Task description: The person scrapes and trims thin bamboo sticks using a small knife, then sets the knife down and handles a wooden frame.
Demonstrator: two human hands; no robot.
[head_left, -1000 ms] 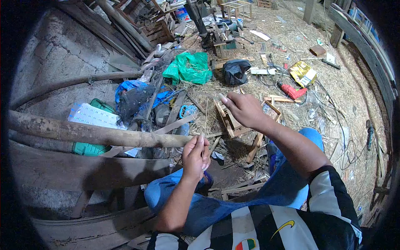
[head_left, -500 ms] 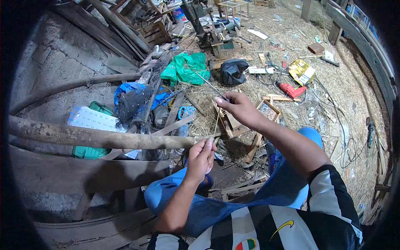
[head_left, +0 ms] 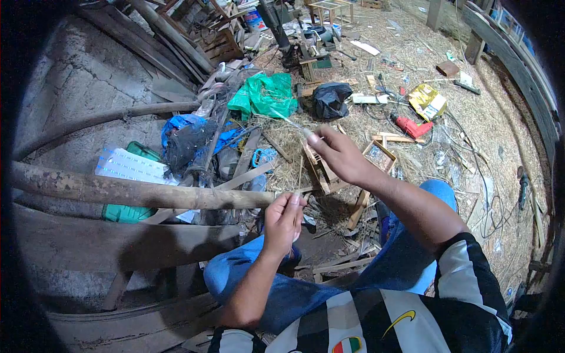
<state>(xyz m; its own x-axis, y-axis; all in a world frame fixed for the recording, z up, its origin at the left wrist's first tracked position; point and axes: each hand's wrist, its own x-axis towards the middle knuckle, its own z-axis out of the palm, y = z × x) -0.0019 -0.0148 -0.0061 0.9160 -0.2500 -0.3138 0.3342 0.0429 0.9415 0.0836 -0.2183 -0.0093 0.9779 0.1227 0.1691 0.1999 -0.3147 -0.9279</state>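
Our left hand (head_left: 282, 222) has its grip pinched closed on a thin strip (head_left: 301, 170), seemingly to keep it upright, just beside the end of the pole (head_left: 147, 193). Beyond it, our right hand (head_left: 339, 155) has its grip curled tight around a blade (head_left: 286, 120), its tip aimed away from us, likely for safety. Farther off lie the drill (head_left: 412, 126) and green bag (head_left: 259, 97), perhaps there to leave us elbow room

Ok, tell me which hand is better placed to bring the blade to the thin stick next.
Probably the right hand: it grips the blade, whereas the left hand is occupied pinching the thin stick.
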